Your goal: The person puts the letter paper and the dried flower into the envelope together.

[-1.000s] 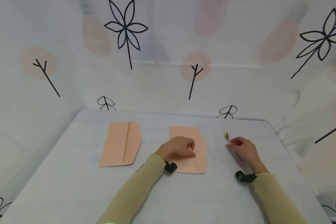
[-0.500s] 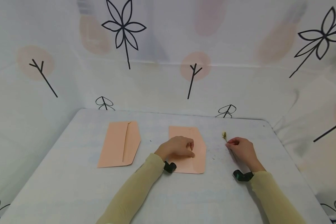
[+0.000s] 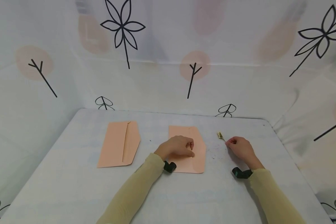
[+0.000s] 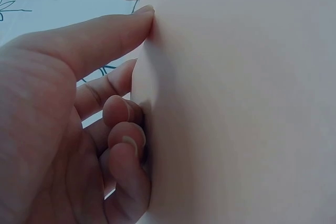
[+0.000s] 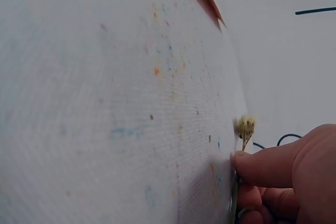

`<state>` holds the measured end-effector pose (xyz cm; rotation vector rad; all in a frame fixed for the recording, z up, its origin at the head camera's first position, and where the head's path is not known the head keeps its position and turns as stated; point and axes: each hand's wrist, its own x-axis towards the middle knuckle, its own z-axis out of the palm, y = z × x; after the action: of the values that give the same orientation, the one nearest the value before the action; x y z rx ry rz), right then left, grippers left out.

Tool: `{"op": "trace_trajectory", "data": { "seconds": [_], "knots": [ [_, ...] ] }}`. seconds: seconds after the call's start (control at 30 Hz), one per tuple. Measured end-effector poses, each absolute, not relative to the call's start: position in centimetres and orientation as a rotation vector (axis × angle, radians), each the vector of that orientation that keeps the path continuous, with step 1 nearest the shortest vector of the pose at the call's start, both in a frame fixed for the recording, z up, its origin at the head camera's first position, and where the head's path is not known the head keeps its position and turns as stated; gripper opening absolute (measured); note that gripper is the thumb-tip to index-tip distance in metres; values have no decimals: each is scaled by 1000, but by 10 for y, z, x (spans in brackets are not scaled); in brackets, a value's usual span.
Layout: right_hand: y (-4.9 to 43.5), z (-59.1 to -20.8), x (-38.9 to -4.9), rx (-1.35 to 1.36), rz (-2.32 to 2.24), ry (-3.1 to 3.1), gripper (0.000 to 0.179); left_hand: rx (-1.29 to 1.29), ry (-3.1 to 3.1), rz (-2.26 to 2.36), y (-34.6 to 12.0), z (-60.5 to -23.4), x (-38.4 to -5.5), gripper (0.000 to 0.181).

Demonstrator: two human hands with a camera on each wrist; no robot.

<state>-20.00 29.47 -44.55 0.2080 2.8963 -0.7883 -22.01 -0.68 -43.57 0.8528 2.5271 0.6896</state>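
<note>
On the middle peach envelope [image 3: 198, 146] rests my left hand [image 3: 177, 145], its fingers loosely bent. In the left wrist view the thumb [image 4: 110, 38] and fingertips touch the paper, with nothing gripped between them. My right hand [image 3: 243, 151] pinches the thin stem of a small dried flower [image 3: 220, 135] between thumb and fingers, just right of that envelope. The right wrist view shows the pale yellowish flower head [image 5: 245, 126] poking out past the thumb. Fingers and palm hide much of the stem.
A second peach envelope [image 3: 117, 144] with a long flap lies at the left of the white table [image 3: 168, 199]. Small colored specks mark the tabletop near the right hand. A white cloth with plant drawings [image 3: 156, 84] hangs behind the table.
The dried flower's head has swung to the left, its stem now slanting more in the right fingers. The right hand shifted slightly left. My left hand stays on the envelope.
</note>
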Motion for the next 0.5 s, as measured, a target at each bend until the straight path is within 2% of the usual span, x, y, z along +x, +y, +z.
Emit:
{"op": "trace_trajectory", "data": {
  "seconds": [0.5],
  "knots": [
    [302, -438, -203, 237, -883, 2766, 35, 856, 2529, 684, -7, -438, -220, 23]
  ]
}}
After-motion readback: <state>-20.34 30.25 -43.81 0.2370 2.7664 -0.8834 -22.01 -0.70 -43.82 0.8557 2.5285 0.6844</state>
